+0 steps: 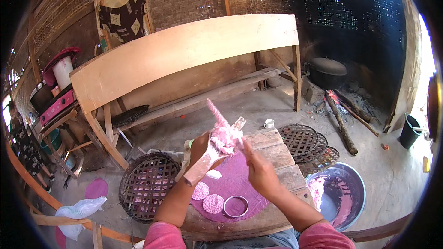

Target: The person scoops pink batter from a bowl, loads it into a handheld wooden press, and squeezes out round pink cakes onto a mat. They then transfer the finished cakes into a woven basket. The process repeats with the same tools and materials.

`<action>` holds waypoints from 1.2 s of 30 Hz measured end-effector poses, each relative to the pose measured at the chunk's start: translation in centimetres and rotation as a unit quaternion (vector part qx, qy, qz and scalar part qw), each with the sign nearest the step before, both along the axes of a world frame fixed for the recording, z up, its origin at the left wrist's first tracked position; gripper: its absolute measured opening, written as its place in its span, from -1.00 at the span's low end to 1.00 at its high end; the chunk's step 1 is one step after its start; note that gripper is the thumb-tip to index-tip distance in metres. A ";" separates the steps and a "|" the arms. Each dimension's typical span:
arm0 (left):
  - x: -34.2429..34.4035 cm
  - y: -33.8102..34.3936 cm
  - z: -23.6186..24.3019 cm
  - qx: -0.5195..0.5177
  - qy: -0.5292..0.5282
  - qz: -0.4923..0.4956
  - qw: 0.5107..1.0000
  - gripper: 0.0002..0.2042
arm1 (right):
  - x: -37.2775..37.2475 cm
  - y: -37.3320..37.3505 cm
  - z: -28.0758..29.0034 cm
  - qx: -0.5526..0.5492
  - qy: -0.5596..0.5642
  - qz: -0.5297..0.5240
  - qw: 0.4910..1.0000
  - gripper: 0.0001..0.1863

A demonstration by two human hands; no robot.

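Observation:
My left hand (201, 145) is closed around a flat wooden tool (198, 169) held slantwise above the table. A lump of sticky pink dough (225, 139) clings to its middle. My right hand (262, 168) is closed at the lump's right side, on what looks like a stick (217, 112) coated in the same dough, its tip pointing up and left; the lump hides part of it. Below, a round purple mat (251, 182) carries two pink crumbly discs, one (213, 204) beside a thin metal ring (236, 215) and another (200, 191) farther left.
The mat lies on a low wooden table (272, 150). Dark woven trays stand left (150, 186) and right (302, 143). A blue-grey basin (355, 198) with pink dough is at right. Beyond stand a long bench table (194, 48), a white cup (269, 123) and a wood fire (339, 101).

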State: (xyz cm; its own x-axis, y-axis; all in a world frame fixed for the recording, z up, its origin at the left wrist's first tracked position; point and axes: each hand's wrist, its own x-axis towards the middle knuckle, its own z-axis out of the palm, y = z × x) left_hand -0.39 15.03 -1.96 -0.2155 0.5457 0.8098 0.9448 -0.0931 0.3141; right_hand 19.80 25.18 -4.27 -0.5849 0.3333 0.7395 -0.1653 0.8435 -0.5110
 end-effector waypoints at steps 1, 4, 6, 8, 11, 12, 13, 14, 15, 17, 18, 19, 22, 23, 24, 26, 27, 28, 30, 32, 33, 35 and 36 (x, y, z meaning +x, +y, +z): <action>-0.4 0.1 -0.4 -0.004 0.019 0.015 1.000 -0.62 | 0.5 -0.3 0.2 0.011 -0.029 -0.002 1.000 -0.24; -3.2 0.2 -0.4 -0.127 -0.072 0.132 0.980 -0.65 | 2.8 -1.2 0.8 0.021 -0.089 0.016 0.996 -0.30; -4.5 -0.2 -0.2 -0.087 -0.037 0.147 0.985 -0.60 | 4.8 -0.7 0.8 -0.061 -0.184 0.050 0.980 -0.41; -4.6 -0.4 0.0 -0.071 -0.009 0.164 0.984 -0.61 | 5.9 0.7 0.5 -0.128 -0.208 0.070 0.967 -0.49; -2.9 0.3 -0.4 -0.051 0.005 0.151 0.987 -0.65 | 5.6 3.1 -0.1 -0.200 -0.172 0.066 0.962 -0.54; -2.2 0.8 -0.7 -0.071 0.019 0.146 0.987 -0.67 | 5.3 3.6 -0.3 -0.221 -0.180 0.065 0.956 -0.55; -1.6 1.4 -1.0 -0.067 0.067 0.115 0.989 -0.69 | 5.0 3.9 -0.6 -0.233 -0.160 0.067 0.957 -0.55; -1.5 2.2 -1.0 -0.095 0.048 0.120 0.987 -0.70 | 4.8 3.7 -1.1 -0.217 -0.130 0.058 0.966 -0.55; -1.6 2.9 -1.0 -0.105 0.058 0.102 0.988 -0.72 | 4.8 3.5 -1.4 -0.221 -0.137 0.057 0.964 -0.54; -1.7 4.5 -1.1 -0.083 0.045 0.069 0.993 -0.66 | 5.5 2.6 -2.4 -0.242 -0.163 0.037 0.956 -0.53; -1.8 5.1 -1.0 -0.083 0.011 0.059 0.995 -0.67 | 5.9 2.3 -2.7 -0.248 -0.159 0.058 0.954 -0.53; -1.7 5.7 -0.8 -0.087 -0.023 0.043 0.995 -0.67 | 6.5 1.9 -3.0 -0.264 -0.164 0.063 0.949 -0.53; 0.0 6.2 0.6 -0.161 0.007 0.086 0.983 -0.77 | 8.9 1.7 -3.2 -0.372 -0.152 0.154 0.903 -0.52; 0.9 5.8 1.4 -0.164 0.051 0.089 0.981 -0.83 | 9.8 2.1 -3.0 -0.410 -0.139 0.202 0.879 -0.52; 1.9 5.4 2.1 -0.117 0.043 0.078 0.989 -0.79 | 11.7 3.4 -2.7 -0.382 -0.172 0.151 0.896 -0.51; 3.0 4.2 3.9 -0.093 0.008 0.115 0.989 -0.75 | 15.7 6.3 -2.5 -0.429 -0.202 0.018 0.880 -0.50; 2.9 3.3 4.8 -0.105 -0.010 0.150 0.983 -0.74 | 18.1 7.4 -3.0 -0.369 -0.138 -0.058 0.917 -0.50; 2.3 2.3 5.6 -0.113 -0.028 0.186 0.976 -0.72 | 20.6 8.8 -3.9 -0.277 -0.140 -0.151 0.938 -0.45; -0.2 -0.1 6.6 -0.060 -0.074 0.202 0.975 -0.69 | 25.1 10.3 -7.6 -0.254 -0.378 -0.344 0.821 -0.45; -3.0 -3.1 6.2 0.136 -0.156 0.019 0.978 -0.69 | 28.3 10.9 -12.9 -0.220 -0.591 -0.394 0.669 -0.55; -4.2 -4.8 6.0 0.217 -0.187 -0.092 0.954 -0.69 | 28.6 11.0 -15.9 -0.197 -0.678 -0.381 0.597 -0.60; -5.7 -7.5 5.9 0.281 -0.215 -0.269 0.896 -0.69 | 29.0 10.1 -20.2 -0.221 -0.750 -0.306 0.543 -0.64; -5.8 -8.6 6.0 0.294 -0.217 -0.339 0.867 -0.69 | 29.4 10.4 -20.8 -0.203 -0.739 -0.320 0.557 -0.64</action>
